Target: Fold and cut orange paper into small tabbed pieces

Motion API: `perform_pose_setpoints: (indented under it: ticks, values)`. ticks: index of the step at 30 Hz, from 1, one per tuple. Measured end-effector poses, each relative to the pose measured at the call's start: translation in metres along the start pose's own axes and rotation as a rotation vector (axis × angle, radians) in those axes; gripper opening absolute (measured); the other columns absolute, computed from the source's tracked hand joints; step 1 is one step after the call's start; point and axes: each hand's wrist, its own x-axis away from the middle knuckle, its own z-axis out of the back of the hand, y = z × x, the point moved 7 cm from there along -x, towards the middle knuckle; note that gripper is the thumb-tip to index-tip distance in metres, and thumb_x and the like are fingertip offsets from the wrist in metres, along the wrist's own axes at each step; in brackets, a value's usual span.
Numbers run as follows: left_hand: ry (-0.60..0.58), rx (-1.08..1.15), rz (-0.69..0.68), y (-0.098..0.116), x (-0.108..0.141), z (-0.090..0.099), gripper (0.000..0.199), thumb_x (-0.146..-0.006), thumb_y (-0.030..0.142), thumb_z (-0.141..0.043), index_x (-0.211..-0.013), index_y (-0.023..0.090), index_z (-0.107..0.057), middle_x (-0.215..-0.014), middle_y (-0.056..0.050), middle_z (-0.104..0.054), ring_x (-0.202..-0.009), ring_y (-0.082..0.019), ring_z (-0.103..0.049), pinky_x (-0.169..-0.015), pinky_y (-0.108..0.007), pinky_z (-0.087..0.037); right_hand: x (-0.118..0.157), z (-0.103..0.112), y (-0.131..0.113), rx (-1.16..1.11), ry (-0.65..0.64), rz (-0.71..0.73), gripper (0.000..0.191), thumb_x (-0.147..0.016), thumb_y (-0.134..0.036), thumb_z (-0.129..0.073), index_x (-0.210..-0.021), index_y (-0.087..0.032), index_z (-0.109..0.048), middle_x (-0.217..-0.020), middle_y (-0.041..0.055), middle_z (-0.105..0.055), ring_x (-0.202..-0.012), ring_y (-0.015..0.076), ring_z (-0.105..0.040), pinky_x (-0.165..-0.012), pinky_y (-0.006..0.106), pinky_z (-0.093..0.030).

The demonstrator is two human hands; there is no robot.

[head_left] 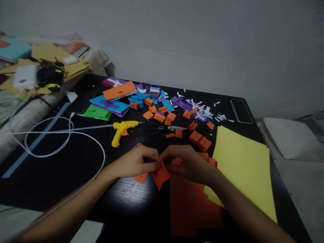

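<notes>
Paper piece (161,176): orange, hanging over the worktop (76,165); the left hand (136,162) and right hand (188,163) are pinching its top, fingertips hiding part.
Orange sheets (192,209): lying partly covered by the right hand.
Obstacles: glue gun (118,135) and scissors (174,128) are lying beyond; white cable (87,133) is crossing the left forearm.
Edges: phone (241,111) is lying near the far right corner; bare room is stretching leftward.

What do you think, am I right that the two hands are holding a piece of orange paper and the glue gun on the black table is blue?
Almost! The glue gun on the black table is yellow, not blue, as the head view shows. The left hand and right hand are holding a piece of orange paper.
</notes>
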Motion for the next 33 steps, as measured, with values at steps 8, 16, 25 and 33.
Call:
perform_pose_setpoints:
  ticks: [8, 16, 25, 33]
  values:
    - [0.001, -0.026, -0.014, 0.001, -0.001, 0.000, 0.007, -0.081, 0.011, -0.062, -0.076, 0.015, -0.066, -0.065, 0.006, -0.060, -0.061, -0.008, -0.050, -0.057, -0.018, -0.037, 0.001, -0.003, 0.000, 0.016, -0.010, 0.043, 0.031, -0.078, 0.005, -0.074, -0.095, -0.020, -0.076, -0.087, 0.0002, -0.071, -0.076, 0.0131, -0.067, -0.070, 0.023, -0.051]
    - [0.010, 0.036, -0.036, 0.001, 0.000, 0.003, 0.014, -0.092, 0.025, -0.065, -0.084, 0.015, -0.068, -0.069, 0.002, -0.066, -0.062, -0.010, -0.056, -0.058, -0.019, -0.041, 0.000, 0.002, 0.000, 0.025, 0.004, 0.022, 0.033, -0.077, 0.007, -0.072, -0.095, -0.020, -0.075, -0.086, -0.0009, -0.069, -0.077, 0.0129, -0.066, -0.071, 0.023, -0.051]
    - [-0.011, -0.057, -0.081, 0.006, 0.002, 0.006, 0.017, -0.093, 0.025, -0.062, -0.084, 0.015, -0.072, -0.071, 0.001, -0.068, -0.064, -0.011, -0.058, -0.061, -0.020, -0.043, 0.000, 0.000, 0.001, -0.061, -0.041, -0.049, 0.028, -0.078, 0.003, -0.073, -0.096, -0.019, -0.074, -0.086, -0.0002, -0.073, -0.077, 0.0134, -0.068, -0.071, 0.023, -0.052]
    - [0.173, 0.016, -0.229, 0.018, 0.007, 0.025, 0.029, -0.086, 0.017, -0.055, -0.111, 0.017, -0.069, -0.099, -0.005, -0.072, -0.093, -0.020, -0.067, -0.081, -0.028, -0.051, 0.000, 0.011, 0.006, -0.105, 0.056, -0.090, 0.017, -0.081, -0.011, -0.080, -0.094, -0.019, -0.071, -0.086, -0.0001, -0.072, -0.077, 0.0143, -0.069, -0.072, 0.024, -0.054]
